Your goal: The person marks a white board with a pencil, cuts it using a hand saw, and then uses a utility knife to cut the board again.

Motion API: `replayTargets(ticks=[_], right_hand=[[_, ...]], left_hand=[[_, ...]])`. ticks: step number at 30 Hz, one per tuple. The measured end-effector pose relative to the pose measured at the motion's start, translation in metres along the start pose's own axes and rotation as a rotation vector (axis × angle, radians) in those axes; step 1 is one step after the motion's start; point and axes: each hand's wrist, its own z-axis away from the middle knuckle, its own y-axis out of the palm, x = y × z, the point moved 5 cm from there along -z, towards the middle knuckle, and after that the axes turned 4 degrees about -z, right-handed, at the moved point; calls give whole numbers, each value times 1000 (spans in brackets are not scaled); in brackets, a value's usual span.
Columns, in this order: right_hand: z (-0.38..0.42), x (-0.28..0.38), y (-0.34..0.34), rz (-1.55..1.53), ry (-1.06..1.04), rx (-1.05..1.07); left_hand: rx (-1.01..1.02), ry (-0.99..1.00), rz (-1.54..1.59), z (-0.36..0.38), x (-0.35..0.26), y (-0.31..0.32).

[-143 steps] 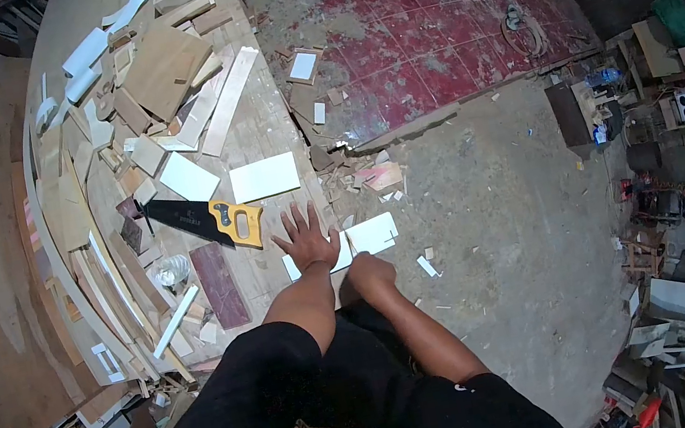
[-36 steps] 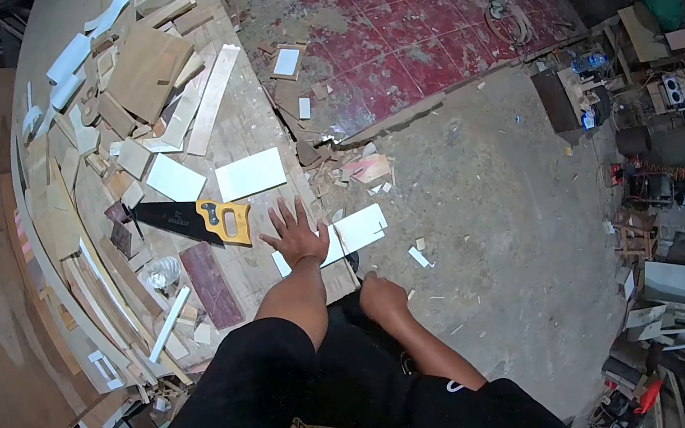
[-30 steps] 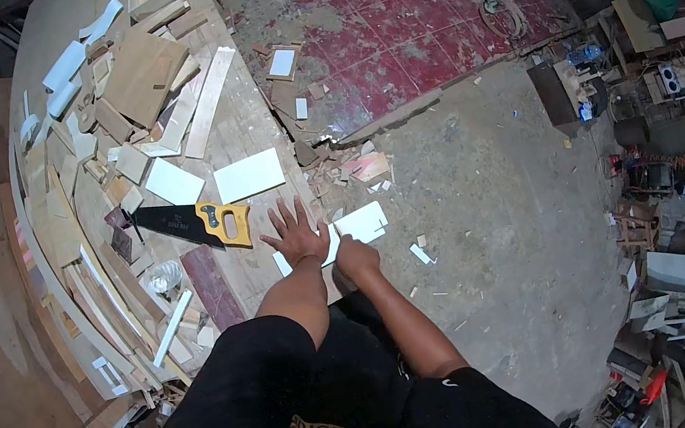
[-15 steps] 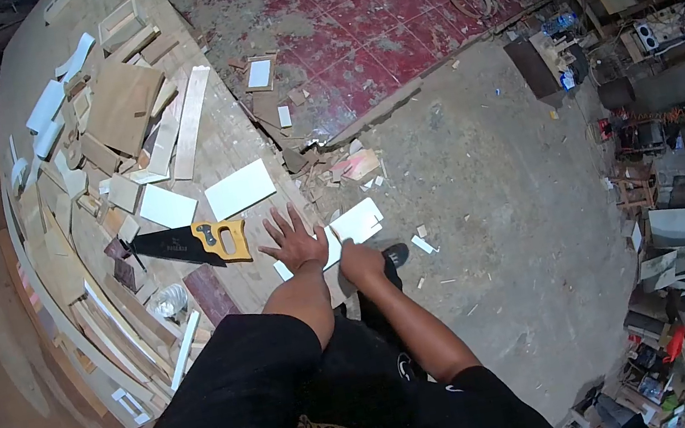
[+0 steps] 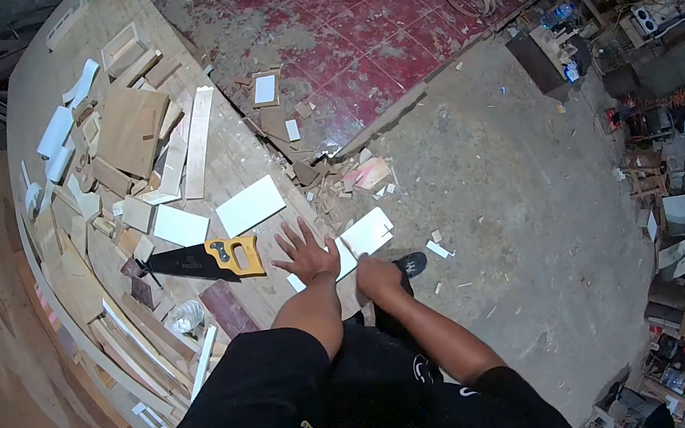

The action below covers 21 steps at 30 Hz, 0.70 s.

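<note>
the left hand (image 5: 312, 262) lies flat on the white board (image 5: 369, 237), fingers spread; its grip is wide and encloses nothing. the board rests at the edge of the counter (image 5: 237, 159), with its notched end projecting over the concrete floor (image 5: 507, 212). the right hand (image 5: 379, 279) is located just beside the board's near edge, seen from the back; the state of its grip, and any item in it, cannot be told. the handsaw (image 5: 209, 261), with a yellow handle, lies on the counter near the left hand. a white panel (image 5: 250, 205) lies beyond the handle. a dark shoe (image 5: 413, 265) is visible below the overhang.
</note>
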Motion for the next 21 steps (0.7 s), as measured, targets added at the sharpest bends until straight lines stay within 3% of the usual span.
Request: replayTargets(ticks=[3,7,11,17,21], right_hand=[[-17,6,0,6,13,-49],[19,0,-11,-16,-13,-43],[65,-4,-25,-17,98,48],[-4,10,3,-45,49,-38],[-9,7,5,-68,69,-84]], left_hand=[[0,-7,19,1,-1,-2],[-19,2,15,2,0,-2],[5,7,38,3,0,-3],[-12,6,19,4,1,-4],[10,4,10,4,1,-1]])
